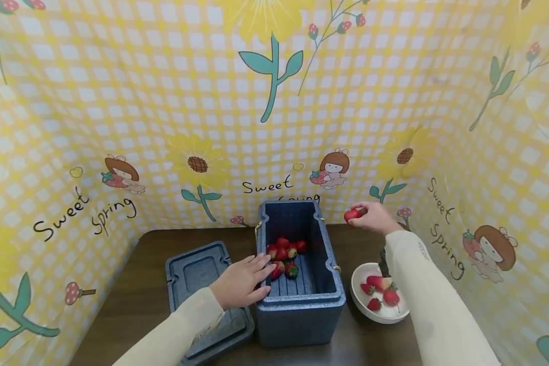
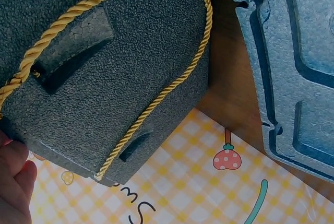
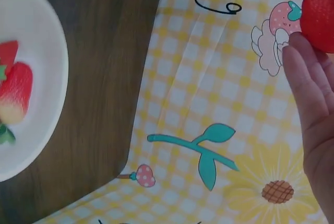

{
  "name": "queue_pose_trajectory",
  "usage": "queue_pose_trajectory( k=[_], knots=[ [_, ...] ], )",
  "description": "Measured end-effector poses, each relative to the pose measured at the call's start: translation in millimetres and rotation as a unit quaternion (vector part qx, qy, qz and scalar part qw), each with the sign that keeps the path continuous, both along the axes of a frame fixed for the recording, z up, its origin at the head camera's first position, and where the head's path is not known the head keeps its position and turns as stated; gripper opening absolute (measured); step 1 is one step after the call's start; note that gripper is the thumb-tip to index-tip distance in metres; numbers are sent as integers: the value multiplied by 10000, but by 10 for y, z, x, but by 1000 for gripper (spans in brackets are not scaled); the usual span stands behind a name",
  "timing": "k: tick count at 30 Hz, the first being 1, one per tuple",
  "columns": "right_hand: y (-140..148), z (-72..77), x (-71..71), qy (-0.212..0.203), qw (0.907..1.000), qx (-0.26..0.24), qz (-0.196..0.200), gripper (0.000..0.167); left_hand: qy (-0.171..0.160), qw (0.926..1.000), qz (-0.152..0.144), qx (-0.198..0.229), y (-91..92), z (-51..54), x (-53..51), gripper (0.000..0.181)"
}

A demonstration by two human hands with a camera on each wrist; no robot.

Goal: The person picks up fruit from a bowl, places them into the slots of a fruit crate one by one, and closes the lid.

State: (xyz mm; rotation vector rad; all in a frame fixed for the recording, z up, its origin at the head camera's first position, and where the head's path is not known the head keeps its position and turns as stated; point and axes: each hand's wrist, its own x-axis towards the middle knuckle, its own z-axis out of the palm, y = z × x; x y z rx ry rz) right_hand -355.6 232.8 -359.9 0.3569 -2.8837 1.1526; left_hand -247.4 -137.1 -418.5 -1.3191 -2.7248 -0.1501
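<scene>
In the head view, my right hand [image 1: 374, 217] pinches a red strawberry [image 1: 351, 215] at its fingertips, up in the air to the right of a dark foam box [image 1: 300, 325]. The same strawberry [image 3: 319, 19] shows at the right edge of the right wrist view. My left hand [image 1: 243, 281] rests on the box's left rim, its fingers reaching over the edge. Several strawberries [image 1: 281, 253] lie inside the uncovered box, towards its left and middle. A white bowl [image 1: 358, 301] right of the box holds several more strawberries [image 1: 390, 297].
The box's lid [image 1: 178, 284] lies on the brown table [image 1: 119, 300], left of the box and partly under my left forearm. A yellow rope [image 2: 203, 41] runs along the box's side. Yellow checked cloth [image 1: 274, 152] encloses the back and sides.
</scene>
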Motion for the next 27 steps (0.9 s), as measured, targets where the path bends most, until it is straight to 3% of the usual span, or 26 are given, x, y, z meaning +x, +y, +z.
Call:
queue_pose_trajectory(
  k=[7, 15, 27],
  knots=[
    [-274, 66, -121, 295, 9966, -744, -201, 48, -6, 9999, -89, 114, -13, 12, -13, 51],
    [-616, 55, -296, -142, 9850, -1718, -81, 48, -75, 9997, -115, 202, -31, 22, -9, 50],
    [-987, 130, -314, -335, 9941, -1003, 242, 45, -321, 9993, -7, 210, -25, 45, -21, 51]
  ],
)
